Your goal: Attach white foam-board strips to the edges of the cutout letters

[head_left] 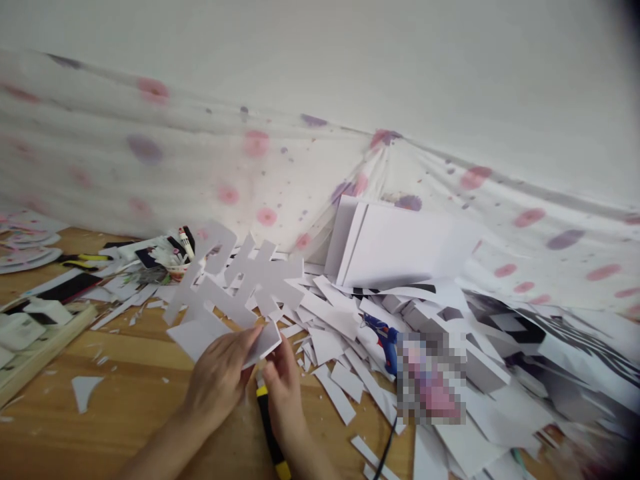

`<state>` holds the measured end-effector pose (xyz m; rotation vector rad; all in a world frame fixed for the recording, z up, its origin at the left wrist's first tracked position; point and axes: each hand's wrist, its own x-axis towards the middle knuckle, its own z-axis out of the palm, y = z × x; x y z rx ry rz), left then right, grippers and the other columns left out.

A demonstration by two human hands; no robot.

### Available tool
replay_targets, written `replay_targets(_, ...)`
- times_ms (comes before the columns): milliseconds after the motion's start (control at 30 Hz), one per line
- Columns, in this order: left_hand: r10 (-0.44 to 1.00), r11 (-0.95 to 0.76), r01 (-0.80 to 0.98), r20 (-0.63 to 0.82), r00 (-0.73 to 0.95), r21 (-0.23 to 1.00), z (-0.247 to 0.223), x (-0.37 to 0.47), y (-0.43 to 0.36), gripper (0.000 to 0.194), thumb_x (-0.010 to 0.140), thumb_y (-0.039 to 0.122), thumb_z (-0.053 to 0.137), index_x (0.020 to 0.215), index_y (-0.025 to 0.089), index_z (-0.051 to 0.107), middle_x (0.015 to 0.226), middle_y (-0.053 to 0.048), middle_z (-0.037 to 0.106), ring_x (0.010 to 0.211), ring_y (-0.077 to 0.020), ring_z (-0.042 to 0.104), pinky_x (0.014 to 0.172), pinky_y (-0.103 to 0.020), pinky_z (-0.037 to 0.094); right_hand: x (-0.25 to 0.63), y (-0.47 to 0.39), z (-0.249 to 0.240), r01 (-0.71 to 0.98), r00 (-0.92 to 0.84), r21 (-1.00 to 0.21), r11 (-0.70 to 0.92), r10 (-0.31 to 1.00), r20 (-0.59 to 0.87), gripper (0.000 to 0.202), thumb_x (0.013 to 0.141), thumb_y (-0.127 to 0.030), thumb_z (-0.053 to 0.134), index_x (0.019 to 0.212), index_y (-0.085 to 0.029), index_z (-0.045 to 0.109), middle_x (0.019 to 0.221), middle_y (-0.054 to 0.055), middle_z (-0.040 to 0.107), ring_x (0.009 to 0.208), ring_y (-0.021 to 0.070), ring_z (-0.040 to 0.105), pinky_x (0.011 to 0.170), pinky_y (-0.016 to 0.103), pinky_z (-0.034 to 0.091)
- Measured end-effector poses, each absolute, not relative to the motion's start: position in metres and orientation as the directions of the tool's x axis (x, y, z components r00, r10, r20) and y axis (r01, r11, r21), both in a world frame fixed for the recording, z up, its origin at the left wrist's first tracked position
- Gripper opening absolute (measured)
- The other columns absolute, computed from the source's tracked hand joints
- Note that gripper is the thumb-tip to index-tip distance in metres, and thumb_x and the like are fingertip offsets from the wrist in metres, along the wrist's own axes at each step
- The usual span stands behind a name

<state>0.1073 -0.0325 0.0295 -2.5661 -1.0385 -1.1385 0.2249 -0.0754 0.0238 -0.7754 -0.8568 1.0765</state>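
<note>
My left hand (pixel 220 367) and my right hand (pixel 286 393) are close together over the front of the table, both closed on a small white foam board piece (pixel 264 345). Its cut edge faces up and to the right. Just beyond my fingers rises a larger white cut-out (pixel 270 273) with notched, branching arms; whether it joins the held piece, I cannot tell. A yellow and black utility knife (pixel 270 427) lies on the wood beside my right wrist, partly covered by it. My fingertips behind the board are hidden.
White board scraps (pixel 333 347) pile up at centre and right. A blue glue gun (pixel 385 340) with a black cord stands among them. White boards (pixel 390 243) lean on the spotted cloth (pixel 257 143). At left are a wooden tray (pixel 55 347) and yellow-handled pliers (pixel 87 259).
</note>
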Motion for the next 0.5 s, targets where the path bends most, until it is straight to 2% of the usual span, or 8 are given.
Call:
replay_targets(100, 0.504, -0.744, 0.66, 0.737, 0.451, 0.105, 0.019, 0.103, -0.034, 0.05, 0.085, 0.026, 0.043, 0.133, 0.02, 0.029, 0.112, -0.012, 0.062, 0.1, -0.0222, 0.059, 0.087, -0.035, 0.044, 0.219, -0.08, 0.029, -0.298, 0.216, -0.89, 0.345, 0.933, 0.289, 0.067, 0.06, -0.044, 0.076, 0.12, -0.026, 0.051, 0.12, 0.006, 0.056, 0.114, 0.0266, 0.048, 0.099, 0.039, 0.035)
replay_targets(267, 0.583, -0.661, 0.738, 0.712, 0.392, 0.135, 0.001, 0.097, -0.037, 0.05, 0.086, 0.025, 0.041, 0.132, 0.025, 0.025, 0.111, -0.009, 0.062, 0.102, -0.0243, 0.058, 0.088, -0.04, 0.043, 0.216, -0.082, 0.03, -0.056, 0.231, -0.92, 0.388, 0.902, 0.366, 0.064, 0.061, -0.031, 0.077, 0.12, -0.027, 0.051, 0.117, 0.007, 0.058, 0.11, 0.027, 0.051, 0.097, 0.041, 0.038)
replay_targets(367, 0.585, -0.655, 0.744, 0.713, 0.386, 0.135, -0.001, 0.096, -0.037, 0.05, 0.084, 0.022, 0.043, 0.132, 0.026, 0.027, 0.112, -0.007, 0.062, 0.101, -0.0253, 0.059, 0.087, -0.041, 0.043, 0.215, -0.084, 0.031, -0.037, 0.211, -0.899, 0.435, 0.883, 0.419, 0.068, 0.064, -0.032, 0.076, 0.124, -0.028, 0.046, 0.123, 0.007, 0.054, 0.114, 0.0267, 0.049, 0.099, 0.041, 0.037)
replay_targets(500, 0.468, -0.698, 0.71, 0.811, 0.352, 0.095, -0.002, 0.097, -0.032, 0.046, 0.085, 0.022, 0.042, 0.131, 0.022, 0.035, 0.107, -0.009, 0.064, 0.098, -0.0251, 0.06, 0.085, -0.04, 0.042, 0.211, -0.085, 0.031, 0.076, 0.181, -0.877, 0.474, 0.858, 0.48, 0.078, 0.062, -0.042, 0.075, 0.129, -0.023, 0.04, 0.125, 0.011, 0.052, 0.115, 0.0285, 0.049, 0.097, 0.042, 0.04)
